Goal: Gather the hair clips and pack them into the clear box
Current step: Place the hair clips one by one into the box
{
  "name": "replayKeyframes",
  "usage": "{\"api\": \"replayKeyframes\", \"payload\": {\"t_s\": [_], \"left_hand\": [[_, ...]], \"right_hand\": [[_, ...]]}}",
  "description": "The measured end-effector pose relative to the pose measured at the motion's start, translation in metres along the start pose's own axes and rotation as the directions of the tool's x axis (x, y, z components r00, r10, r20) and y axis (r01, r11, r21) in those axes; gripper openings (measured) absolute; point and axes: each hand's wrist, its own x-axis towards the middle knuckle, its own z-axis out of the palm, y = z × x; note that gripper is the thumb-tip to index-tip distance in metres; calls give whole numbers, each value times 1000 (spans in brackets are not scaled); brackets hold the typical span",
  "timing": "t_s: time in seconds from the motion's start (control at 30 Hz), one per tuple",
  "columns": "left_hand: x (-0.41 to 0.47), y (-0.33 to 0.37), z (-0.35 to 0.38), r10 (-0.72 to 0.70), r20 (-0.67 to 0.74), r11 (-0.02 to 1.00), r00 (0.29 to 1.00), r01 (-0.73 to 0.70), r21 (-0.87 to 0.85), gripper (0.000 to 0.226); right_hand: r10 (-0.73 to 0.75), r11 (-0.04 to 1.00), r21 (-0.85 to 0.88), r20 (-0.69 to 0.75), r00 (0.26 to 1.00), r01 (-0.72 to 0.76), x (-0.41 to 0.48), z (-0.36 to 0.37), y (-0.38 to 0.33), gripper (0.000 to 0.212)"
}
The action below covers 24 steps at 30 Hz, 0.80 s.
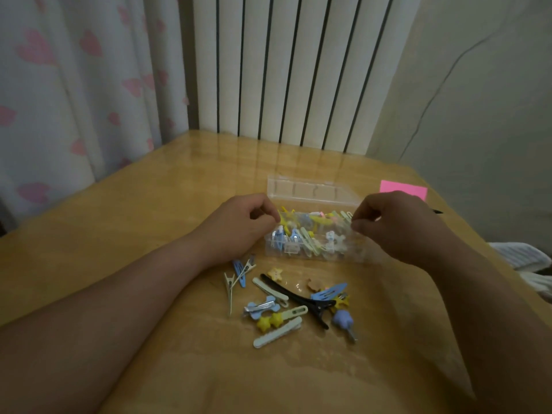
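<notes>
The clear box (313,190) stands on the wooden table (149,228) with its lid tipped open at the back; several pastel hair clips (310,234) fill it. My left hand (242,222) pinches the box's left end at the rim. At the right end, my right hand (394,228) pinches the rim the same way. Loose clips lie in front of the box: a long black clip (301,300), a blue snap clip (328,292), a yellow star clip (268,321), a purple one (343,319) and silver duckbill clips (236,279).
A pink sticky note (403,189) and a dark pen tip (436,211) lie behind my right hand. A white radiator (298,70) and a heart-print curtain (74,85) stand behind the table. White cloth (522,258) sits past the right edge.
</notes>
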Motion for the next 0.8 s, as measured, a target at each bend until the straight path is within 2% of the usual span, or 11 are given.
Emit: {"api": "replayKeyframes", "payload": {"t_s": [0.1, 0.17, 0.27, 0.33, 0.43, 0.5, 0.63, 0.73, 0.8], "left_hand": [[0, 0, 0, 0, 3, 1000, 1000, 0, 5, 14], [0, -1, 0, 4, 5, 1000, 1000, -4, 9, 13], [1, -1, -1, 5, 3, 1000, 1000, -5, 17, 13], [0, 0, 0, 5, -2, 1000, 1000, -5, 11, 13], [0, 1, 0, 6, -3, 1000, 1000, -6, 11, 13], [0, 1, 0, 6, -4, 1000, 1000, -6, 13, 13], [0, 0, 0, 2, -8, 1000, 1000, -2, 1, 13], [1, 1, 1, -2, -5, 1000, 1000, 2, -3, 13], [1, 1, 1, -3, -5, 1000, 1000, 3, -13, 13]], "right_hand": [[-89, 994, 63, 49, 995, 86, -6, -10, -13, 3], [-153, 985, 106, 159, 975, 137, -12, -20, -24, 5], [-178, 984, 79, 438, 881, 160, -21, -28, -38, 5], [-156, 985, 30, 561, 813, 168, -25, -27, -44, 14], [-177, 976, -10, 556, 812, 220, -28, -24, -53, 21], [-238, 968, 67, 537, 809, 240, -31, -22, -62, 20], [-367, 930, 224, 579, 728, 291, -39, -13, -83, 17], [-388, 919, 212, 626, 676, 331, -45, -3, -93, 12], [-368, 924, 170, 639, 675, 342, -46, 1, -96, 10]]}}
